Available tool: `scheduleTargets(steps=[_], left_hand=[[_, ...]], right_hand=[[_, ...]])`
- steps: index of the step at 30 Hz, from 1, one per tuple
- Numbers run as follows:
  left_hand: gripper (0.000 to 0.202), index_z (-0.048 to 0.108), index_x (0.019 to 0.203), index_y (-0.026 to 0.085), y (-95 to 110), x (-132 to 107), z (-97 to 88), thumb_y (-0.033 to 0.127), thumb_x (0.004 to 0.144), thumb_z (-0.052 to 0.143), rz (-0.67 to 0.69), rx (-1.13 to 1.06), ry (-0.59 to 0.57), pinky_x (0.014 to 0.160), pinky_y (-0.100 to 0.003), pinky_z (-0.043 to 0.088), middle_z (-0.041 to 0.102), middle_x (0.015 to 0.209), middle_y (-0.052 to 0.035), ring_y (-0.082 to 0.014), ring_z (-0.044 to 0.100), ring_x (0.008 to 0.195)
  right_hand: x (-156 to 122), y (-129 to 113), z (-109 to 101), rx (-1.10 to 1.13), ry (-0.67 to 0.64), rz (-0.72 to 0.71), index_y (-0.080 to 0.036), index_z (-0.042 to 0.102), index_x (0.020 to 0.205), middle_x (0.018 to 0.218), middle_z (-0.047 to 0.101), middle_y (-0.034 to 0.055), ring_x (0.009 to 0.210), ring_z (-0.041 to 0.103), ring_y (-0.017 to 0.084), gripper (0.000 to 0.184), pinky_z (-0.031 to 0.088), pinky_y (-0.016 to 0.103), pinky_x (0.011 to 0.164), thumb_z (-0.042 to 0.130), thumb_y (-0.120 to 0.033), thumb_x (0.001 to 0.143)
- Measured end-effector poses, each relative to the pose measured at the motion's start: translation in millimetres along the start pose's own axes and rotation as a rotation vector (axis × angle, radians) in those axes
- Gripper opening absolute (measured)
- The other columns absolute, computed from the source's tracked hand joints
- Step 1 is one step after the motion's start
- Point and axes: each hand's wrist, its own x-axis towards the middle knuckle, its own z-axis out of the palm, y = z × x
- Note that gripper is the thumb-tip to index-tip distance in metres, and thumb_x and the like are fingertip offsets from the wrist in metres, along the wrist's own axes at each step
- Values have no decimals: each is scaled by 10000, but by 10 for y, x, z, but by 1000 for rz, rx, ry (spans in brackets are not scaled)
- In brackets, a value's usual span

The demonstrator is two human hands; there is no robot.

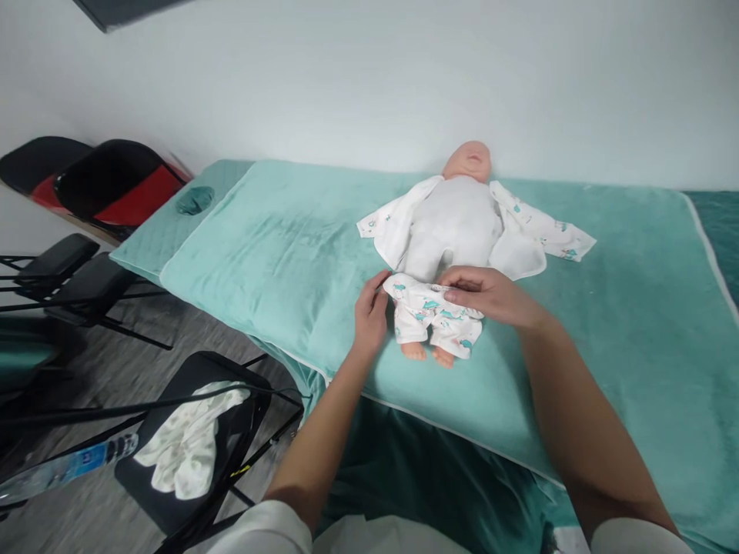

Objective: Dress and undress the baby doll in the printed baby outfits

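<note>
A baby doll (453,219) with a white cloth body lies on its back on the green bed, head toward the wall. Its patterned jacket (392,223) is spread open, a sleeve out to each side. White trousers with green prints (433,308) cover the lower legs, and both feet stick out below. My left hand (372,312) grips the left edge of the trousers' waistband. With thumb and fingers, my right hand (485,295) pinches the waistband on the right side. The tips of my left fingers are partly hidden by the fabric.
A green padded bed (277,238) runs along the white wall, with a face hole (195,200) at its left end. Folding chairs (124,185) stand at left. A nearer black chair (155,500) holds crumpled pale clothing (193,438); a water bottle (75,465) is beside it.
</note>
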Motion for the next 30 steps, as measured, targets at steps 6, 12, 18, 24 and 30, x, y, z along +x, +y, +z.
scheduleTargets(steps=[6, 12, 18, 24, 30], left_hand=[[199, 737, 1073, 251, 61, 10, -17, 282, 914, 621, 25, -173, -125, 1086, -418, 457, 706, 1287, -58, -235, 628, 1216], [117, 725, 748, 211, -4, 11, -90, 177, 783, 618, 62, -276, -67, 842, -329, 486, 679, 914, -44, -192, 623, 881], [197, 782, 916, 216, 51, -15, -93, 344, 896, 634, -91, -239, -64, 706, -284, 467, 654, 749, -25, -159, 575, 722], [324, 778, 1133, 238, 78, 1, -92, 445, 932, 629, -42, -6, -278, 847, -319, 506, 726, 1008, -61, -191, 636, 903], [256, 787, 1064, 269, 40, 60, -116, 423, 867, 730, 127, 15, -311, 965, -363, 482, 627, 1117, -79, -217, 598, 1060]], right_hand=[[-14, -29, -55, -128, 41, -123, -209, 723, 921, 991, 671, 55, 901, 625, 198, 269, 487, 315, 772, 652, -468, 924], [-57, -24, -51, -381, -49, -170, -216, 701, 885, 988, 651, 45, 953, 622, 214, 178, 481, 326, 822, 713, -393, 881], [-18, 59, 131, -507, 201, -264, -233, 684, 983, 1024, 640, 32, 948, 631, 197, 96, 471, 324, 810, 627, -223, 906], [29, 172, 186, -503, 265, -372, -246, 713, 987, 1063, 642, 39, 986, 644, 199, 86, 489, 332, 851, 653, -246, 926], [78, 175, 183, -522, 113, -461, -247, 736, 939, 935, 708, 36, 924, 628, 217, 121, 465, 385, 870, 657, -337, 955]])
